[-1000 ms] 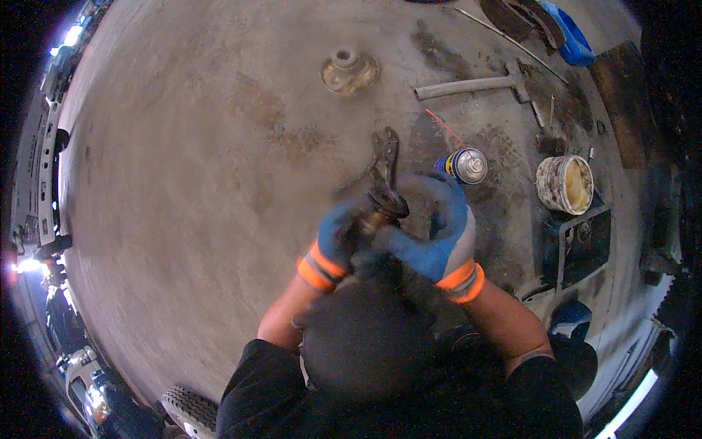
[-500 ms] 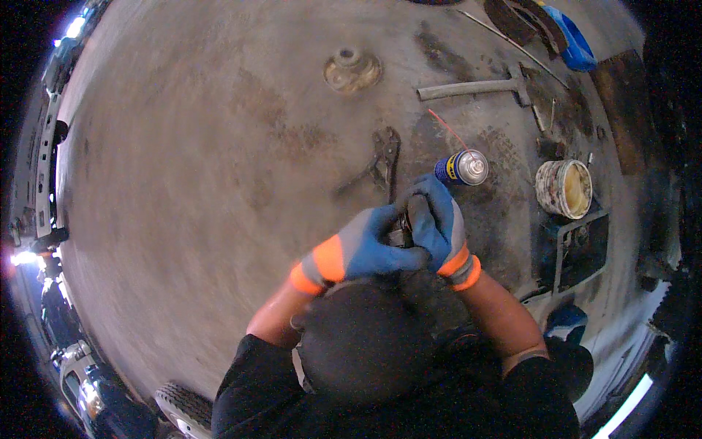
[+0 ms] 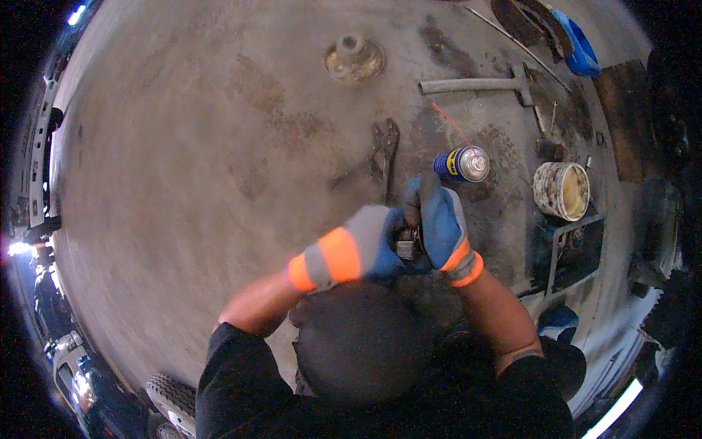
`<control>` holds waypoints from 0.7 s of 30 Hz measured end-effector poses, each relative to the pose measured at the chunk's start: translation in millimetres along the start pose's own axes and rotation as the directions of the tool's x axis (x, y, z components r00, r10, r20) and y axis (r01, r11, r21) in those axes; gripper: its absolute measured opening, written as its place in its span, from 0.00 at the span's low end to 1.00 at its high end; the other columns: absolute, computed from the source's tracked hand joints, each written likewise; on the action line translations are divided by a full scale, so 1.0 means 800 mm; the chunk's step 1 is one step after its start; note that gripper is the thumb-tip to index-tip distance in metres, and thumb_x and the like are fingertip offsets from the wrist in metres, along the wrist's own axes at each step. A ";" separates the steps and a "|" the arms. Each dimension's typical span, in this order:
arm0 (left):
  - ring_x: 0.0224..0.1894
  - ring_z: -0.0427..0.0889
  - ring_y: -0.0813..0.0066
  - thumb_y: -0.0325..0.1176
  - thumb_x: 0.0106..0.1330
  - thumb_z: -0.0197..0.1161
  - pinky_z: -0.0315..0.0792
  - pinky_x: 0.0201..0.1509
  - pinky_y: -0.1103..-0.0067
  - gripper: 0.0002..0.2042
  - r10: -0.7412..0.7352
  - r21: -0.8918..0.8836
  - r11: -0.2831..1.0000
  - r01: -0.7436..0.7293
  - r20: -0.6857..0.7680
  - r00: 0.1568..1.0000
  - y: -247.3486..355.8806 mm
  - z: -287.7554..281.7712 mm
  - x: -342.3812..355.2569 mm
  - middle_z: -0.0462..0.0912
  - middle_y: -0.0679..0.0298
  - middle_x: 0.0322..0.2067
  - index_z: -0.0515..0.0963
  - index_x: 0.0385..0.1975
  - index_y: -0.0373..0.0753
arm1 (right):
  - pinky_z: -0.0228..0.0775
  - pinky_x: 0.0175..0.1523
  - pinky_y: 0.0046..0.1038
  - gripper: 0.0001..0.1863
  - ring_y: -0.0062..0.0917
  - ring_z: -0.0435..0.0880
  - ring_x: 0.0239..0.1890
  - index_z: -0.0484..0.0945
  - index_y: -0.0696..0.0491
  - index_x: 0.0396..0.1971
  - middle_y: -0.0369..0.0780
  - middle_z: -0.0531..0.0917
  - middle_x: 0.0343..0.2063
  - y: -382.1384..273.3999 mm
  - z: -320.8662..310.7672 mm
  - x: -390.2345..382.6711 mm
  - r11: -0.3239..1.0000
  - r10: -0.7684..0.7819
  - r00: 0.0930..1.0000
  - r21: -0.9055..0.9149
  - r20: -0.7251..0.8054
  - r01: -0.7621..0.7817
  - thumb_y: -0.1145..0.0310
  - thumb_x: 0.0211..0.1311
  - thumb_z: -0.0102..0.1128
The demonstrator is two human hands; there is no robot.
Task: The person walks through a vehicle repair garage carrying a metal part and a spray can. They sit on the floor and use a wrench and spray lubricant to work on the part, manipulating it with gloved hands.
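While both are presumably steadying it, I'm remotely logging left hand [image 3: 375, 240] and right hand [image 3: 440, 225] gripping a small metal part [image 3: 406, 249] near the spray can [image 3: 462, 164].

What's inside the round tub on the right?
The tub holds a pale yellowish substance. The tub's bottom is covered by it and can't be seen.
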State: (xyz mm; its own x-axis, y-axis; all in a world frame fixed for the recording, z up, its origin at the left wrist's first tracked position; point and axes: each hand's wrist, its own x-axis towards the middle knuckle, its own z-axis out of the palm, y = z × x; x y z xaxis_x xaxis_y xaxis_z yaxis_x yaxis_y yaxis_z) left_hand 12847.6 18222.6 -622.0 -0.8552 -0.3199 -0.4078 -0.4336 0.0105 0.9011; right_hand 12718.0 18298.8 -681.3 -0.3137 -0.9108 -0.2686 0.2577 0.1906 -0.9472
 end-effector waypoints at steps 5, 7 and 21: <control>0.27 0.80 0.75 0.38 0.49 0.68 0.72 0.31 0.75 0.13 -0.086 -0.124 0.986 0.109 0.176 0.981 -0.013 0.005 0.007 0.81 0.61 0.23 0.78 0.30 0.38 | 0.51 0.26 0.25 0.35 0.18 0.58 0.19 0.63 0.54 0.13 0.32 0.62 0.13 -0.004 -0.008 -0.005 0.991 -0.011 0.999 -0.136 0.051 0.017 0.42 0.69 0.24; 0.26 0.78 0.78 0.38 0.49 0.68 0.71 0.30 0.77 0.12 -0.052 -0.169 0.983 0.078 0.153 0.987 -0.018 0.011 0.007 0.80 0.64 0.23 0.78 0.29 0.38 | 0.51 0.26 0.25 0.34 0.18 0.59 0.19 0.64 0.54 0.13 0.32 0.62 0.13 -0.007 -0.008 -0.006 0.970 -0.049 0.996 -0.233 0.074 0.065 0.43 0.70 0.25; 0.29 0.76 0.80 0.29 0.49 0.67 0.71 0.35 0.78 0.10 0.187 -0.416 0.903 -0.108 0.154 0.970 -0.051 0.023 0.013 0.81 0.66 0.26 0.78 0.32 0.37 | 0.55 0.26 0.25 0.29 0.18 0.63 0.20 0.67 0.55 0.15 0.33 0.65 0.14 -0.023 -0.006 -0.018 0.959 -0.096 0.987 -0.253 0.126 0.126 0.50 0.70 0.33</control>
State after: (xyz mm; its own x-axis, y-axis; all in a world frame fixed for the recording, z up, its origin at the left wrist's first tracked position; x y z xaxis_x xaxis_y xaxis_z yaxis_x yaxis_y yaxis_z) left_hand 12851.2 18236.2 -665.2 -0.9545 -0.1630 -0.2499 -0.1809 -0.3500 0.9191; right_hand 12713.5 18310.1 -660.9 -0.2190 -0.9639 -0.1516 -0.0239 0.1607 -0.9867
